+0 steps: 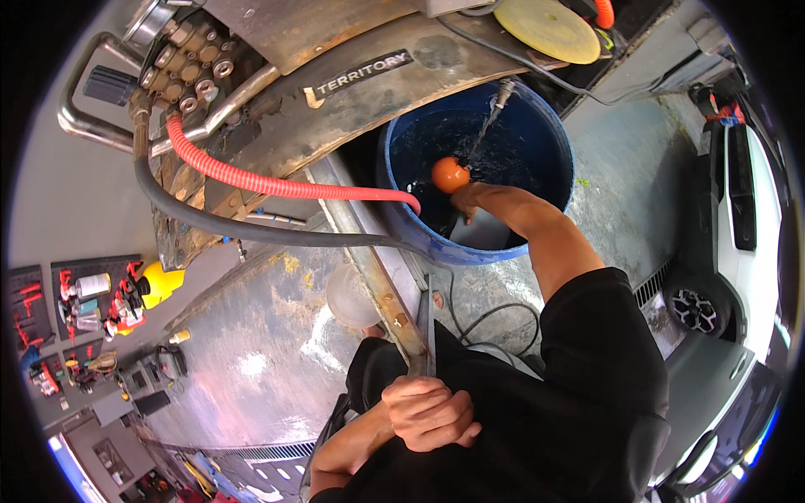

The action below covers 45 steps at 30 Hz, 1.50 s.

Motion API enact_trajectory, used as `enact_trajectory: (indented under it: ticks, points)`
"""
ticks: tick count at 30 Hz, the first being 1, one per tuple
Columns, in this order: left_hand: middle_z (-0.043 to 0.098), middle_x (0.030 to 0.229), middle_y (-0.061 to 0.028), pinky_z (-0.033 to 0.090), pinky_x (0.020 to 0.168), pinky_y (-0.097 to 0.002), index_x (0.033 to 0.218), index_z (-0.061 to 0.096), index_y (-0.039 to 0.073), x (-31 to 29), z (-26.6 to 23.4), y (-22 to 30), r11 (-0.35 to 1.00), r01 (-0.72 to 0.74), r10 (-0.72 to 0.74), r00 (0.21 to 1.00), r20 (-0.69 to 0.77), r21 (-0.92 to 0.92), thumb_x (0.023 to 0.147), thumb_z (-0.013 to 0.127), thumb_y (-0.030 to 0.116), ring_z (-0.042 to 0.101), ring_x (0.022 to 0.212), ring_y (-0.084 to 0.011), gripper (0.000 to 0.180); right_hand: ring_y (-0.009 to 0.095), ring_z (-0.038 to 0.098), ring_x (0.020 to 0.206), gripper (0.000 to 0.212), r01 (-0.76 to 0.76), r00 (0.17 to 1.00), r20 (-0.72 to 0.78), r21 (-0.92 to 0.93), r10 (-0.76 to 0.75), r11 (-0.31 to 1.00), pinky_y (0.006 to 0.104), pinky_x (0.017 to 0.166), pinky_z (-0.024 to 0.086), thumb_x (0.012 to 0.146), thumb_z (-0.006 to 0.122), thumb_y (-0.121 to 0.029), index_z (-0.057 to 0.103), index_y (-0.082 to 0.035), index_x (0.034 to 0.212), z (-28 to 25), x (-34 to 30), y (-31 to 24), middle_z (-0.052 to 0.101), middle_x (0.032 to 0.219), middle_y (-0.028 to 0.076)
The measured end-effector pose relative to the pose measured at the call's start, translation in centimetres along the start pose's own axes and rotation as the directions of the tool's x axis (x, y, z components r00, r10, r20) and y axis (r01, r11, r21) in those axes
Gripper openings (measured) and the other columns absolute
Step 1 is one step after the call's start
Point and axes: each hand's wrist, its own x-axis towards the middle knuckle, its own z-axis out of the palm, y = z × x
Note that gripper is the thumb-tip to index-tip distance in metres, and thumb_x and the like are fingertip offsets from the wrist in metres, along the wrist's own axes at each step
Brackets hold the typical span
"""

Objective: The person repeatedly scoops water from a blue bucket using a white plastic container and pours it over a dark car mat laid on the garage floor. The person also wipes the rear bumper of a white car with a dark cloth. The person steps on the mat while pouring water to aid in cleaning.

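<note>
A blue barrel (563,180) with dark water inside stands ahead of me. My right hand (470,201) reaches into it, its fingers bent down at the edge of a smooth grey object (482,233). My forearm partly covers that object, and its kind cannot be made out. Just beyond the fingers floats an orange ball (450,174), below a metal tap (504,92) that pours water. My left hand (428,413) is closed in a fist close to my body, by the near end of a worn metal frame (387,306). Its palm is hidden.
A red ribbed hose (277,186) runs into the barrel, and a black hose (251,230) passes beside it. Above is a worn wooden bench (369,92) with brass fittings (189,67). A car (738,251) stands at right. Tool panels (80,293) hang at left.
</note>
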Motion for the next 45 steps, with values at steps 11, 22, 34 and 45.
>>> enact_trajectory:
  ticks: [11,22,34,45]
  points:
    - [0.064,0.066,-0.0012,0.045,0.055,-0.0198,0.067,0.062,0.01,0.4,0.3,-0.1,1.0,0.017,-0.017,0.999,-0.031,0.001,0.079,0.072,0.022,0.048,0.047,-0.0069,0.019,0.033,0.069,0.106,0.047,-0.038,0.953,-0.276,0.307,0.128,0.951,0.042,0.093,0.055,0.078,0.083,-0.038,0.073,-0.007,0.112,3.7,0.9,-0.7,0.074,0.108,0.015]
    - [0.062,0.064,-0.0016,0.043,0.053,-0.0199,0.067,0.061,0.009,0.3,0.6,-0.2,1.0,0.017,-0.016,0.998,-0.059,0.021,0.077,0.073,0.02,0.046,0.045,-0.007,0.019,0.035,0.07,0.097,0.029,0.021,0.963,-0.261,0.299,0.061,0.954,0.0454,0.086,0.056,0.081,0.074,-0.026,0.074,-0.005,0.1,7.8,3.6,-2.3,0.074,0.1,0.018]
    - [0.063,0.064,-0.0032,0.046,0.054,-0.0226,0.063,0.059,0.008,-0.1,0.9,0.0,1.0,0.024,-0.027,0.988,-0.152,-0.019,0.077,0.07,0.017,0.053,0.048,-0.0101,0.021,0.038,0.069,0.092,0.02,0.179,0.975,-0.153,0.108,-0.162,0.978,0.0471,0.083,0.055,0.079,0.067,-0.017,0.073,-0.004,0.092,3.7,-13.4,-5.2,0.072,0.094,0.02]
    - [0.064,0.071,-0.0046,0.05,0.057,-0.0271,0.064,0.062,0.006,-0.2,0.8,0.2,0.999,0.024,-0.029,0.98,-0.199,-0.027,0.07,0.071,0.015,0.06,0.056,-0.0158,0.014,0.037,0.066,0.084,0.011,-0.124,0.713,-0.658,0.221,0.242,0.967,0.0463,0.074,0.052,0.076,0.07,-0.011,0.063,-0.004,0.082,-5.0,-30.5,-10.6,0.067,0.083,0.013]
